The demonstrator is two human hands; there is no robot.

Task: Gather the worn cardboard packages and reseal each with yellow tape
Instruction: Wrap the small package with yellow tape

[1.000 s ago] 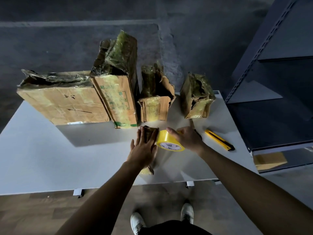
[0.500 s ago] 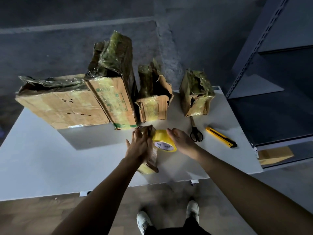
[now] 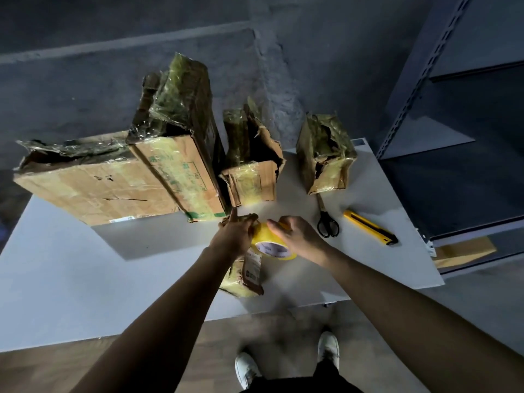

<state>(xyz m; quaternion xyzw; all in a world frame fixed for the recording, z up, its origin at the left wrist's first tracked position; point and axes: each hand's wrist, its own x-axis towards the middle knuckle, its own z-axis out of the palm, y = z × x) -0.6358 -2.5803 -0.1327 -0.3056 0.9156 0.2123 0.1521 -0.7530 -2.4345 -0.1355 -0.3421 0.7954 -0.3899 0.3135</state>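
Taping step, on the first pkg by the look of it. R hand (image 3: 300, 239) is curled over the yellow tape roll (image 3: 272, 245), gripping it from above, the roll's core facing the person. L hand (image 3: 234, 236) sits tight against the roll's left side, on the far end of a small flat pkg (image 3: 246, 277) lying under both hands on the white table (image 3: 85, 279). Its index finger is straight and the other fingers bend toward the roll. Can't tell whether they pinch the tape's loose end or just pin the cardboard.

Beyond the hands stand four more worn boxes w/ old film peeling: wide box (image 3: 93, 188) and tall box (image 3: 184, 154) ahead-left of L hand, torn box (image 3: 252, 177) straight ahead, small box (image 3: 323, 163) ahead of R hand. None looks freshly taped. Scissors (image 3: 327, 225) and a yellow box cutter (image 3: 370, 226) lie just right of R hand.

Next, prob.: L hand anchors the tape end, R hand draws the roll along the seam, keeping the strip flat. Then a cut, w/ scissors or cutter.
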